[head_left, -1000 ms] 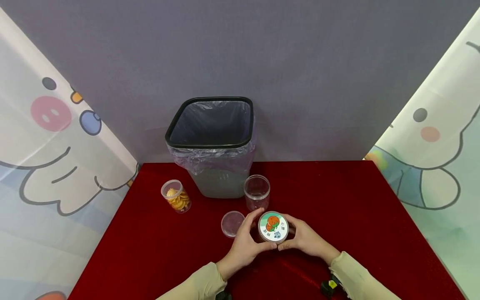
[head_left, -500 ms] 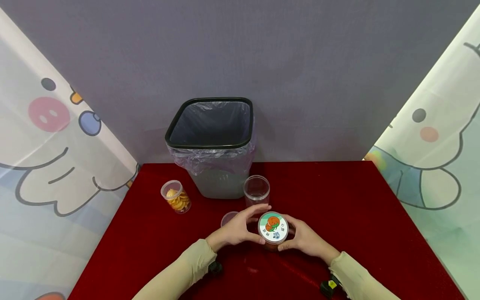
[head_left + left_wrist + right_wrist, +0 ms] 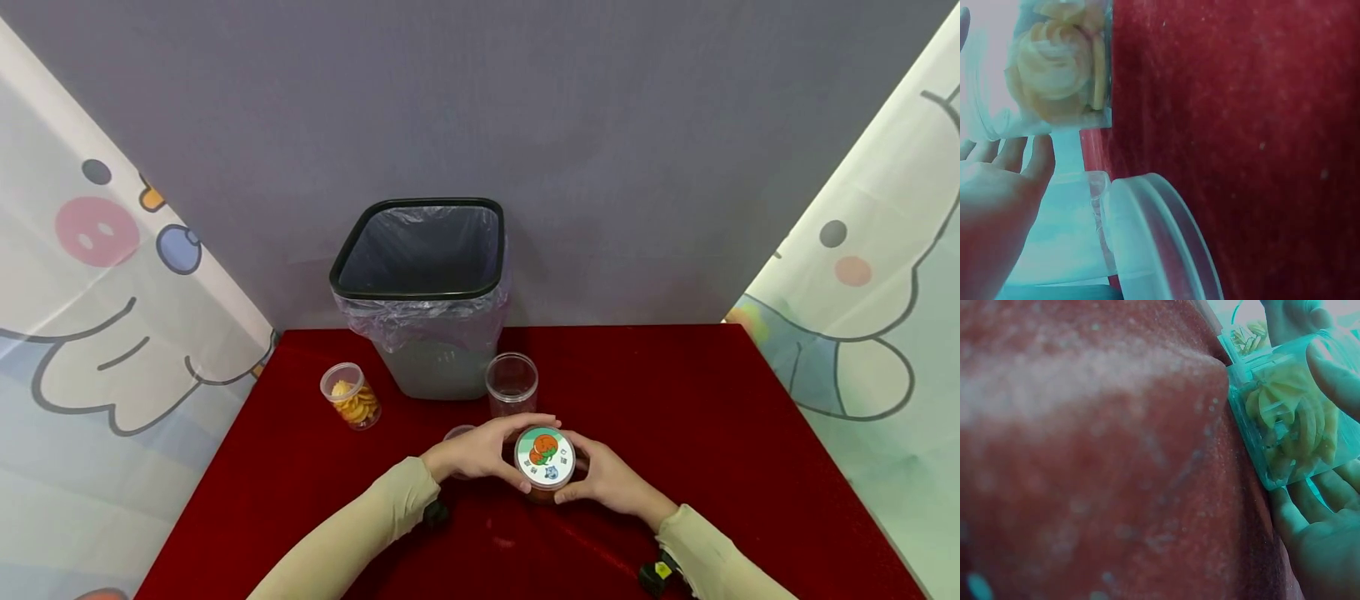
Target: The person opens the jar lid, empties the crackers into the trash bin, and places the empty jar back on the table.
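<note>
Between the two hands stands a clear jar of piped cookies (image 3: 1291, 419), its white lid (image 3: 545, 457) printed with orange fruit and a green band. My left hand (image 3: 483, 450) holds it from the left, thumb near the front of the lid and fingers reaching round the back. On the opposite side my right hand (image 3: 611, 479) grips the jar, thumb in front and fingers behind. A loose clear lid (image 3: 1160, 244) lies on the red cloth, mostly covered by the left hand in the head view. Just behind the hands is an open clear jar (image 3: 512, 379).
A second clear jar with yellow cookies (image 3: 354, 404) stands at the left. Behind it, a grey bin (image 3: 442, 367) with a black rim and a plastic liner rises at the back. Red cloth (image 3: 637, 383) covers the table, and a grey curtain (image 3: 637, 167) hangs beyond.
My left hand has shifted left and up along the jar, its fingers now reaching further round the back and covering more of the loose lid. The right hand keeps its grip.
</note>
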Available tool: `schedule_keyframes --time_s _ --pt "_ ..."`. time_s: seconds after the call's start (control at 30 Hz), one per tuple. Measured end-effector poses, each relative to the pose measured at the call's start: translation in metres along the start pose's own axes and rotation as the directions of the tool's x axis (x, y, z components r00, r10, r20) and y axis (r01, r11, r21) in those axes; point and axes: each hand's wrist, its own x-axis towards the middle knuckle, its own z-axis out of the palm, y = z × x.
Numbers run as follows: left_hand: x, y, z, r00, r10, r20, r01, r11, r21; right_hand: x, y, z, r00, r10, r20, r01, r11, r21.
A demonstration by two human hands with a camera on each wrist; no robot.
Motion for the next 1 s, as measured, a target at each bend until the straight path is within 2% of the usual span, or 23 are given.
schedule_keyframes --time_s 0.13,0.27,0.4,0.53,0.6,0.73,0.9,1.0 --pt "0.000 -0.001 0.002 1.000 0.007 -0.031 -0.006 0.999 0.043 0.000 0.000 0.000 1.000 0.009 0.000 -0.009 1.000 -0.010" --pt "-0.001 -0.001 0.007 0.994 0.016 -0.105 -0.002 0.992 0.130 0.001 0.001 0.000 1.000 0.004 -0.005 -0.004 1.000 -0.021" --pt "-0.005 0.001 0.016 0.979 0.021 -0.203 0.021 0.978 0.207 0.001 0.001 0.000 1.000 -0.006 -0.005 0.005 1.000 -0.025" --pt "-0.009 0.004 0.027 0.955 0.022 -0.296 0.055 0.966 0.252 0.001 0.002 0.000 1.000 -0.022 -0.008 0.021 0.999 -0.037" --pt "-0.010 0.006 0.034 0.940 0.027 -0.341 0.071 0.960 0.272 0.001 0.003 0.000 0.999 -0.032 -0.009 0.031 0.999 -0.040" --pt "-0.012 0.008 0.046 0.898 0.034 -0.440 0.102 0.954 0.282 0.001 0.002 0.000 0.999 -0.040 -0.009 0.040 0.999 -0.029" --pt "-0.012 0.010 0.062 0.832 0.034 -0.554 0.147 0.949 0.279 0.000 0.001 0.001 0.999 -0.051 -0.007 0.051 0.999 0.000" --pt "-0.011 0.010 0.070 0.795 0.057 -0.604 0.146 0.948 0.281 0.000 0.001 0.001 0.999 -0.044 -0.010 0.045 0.999 0.003"
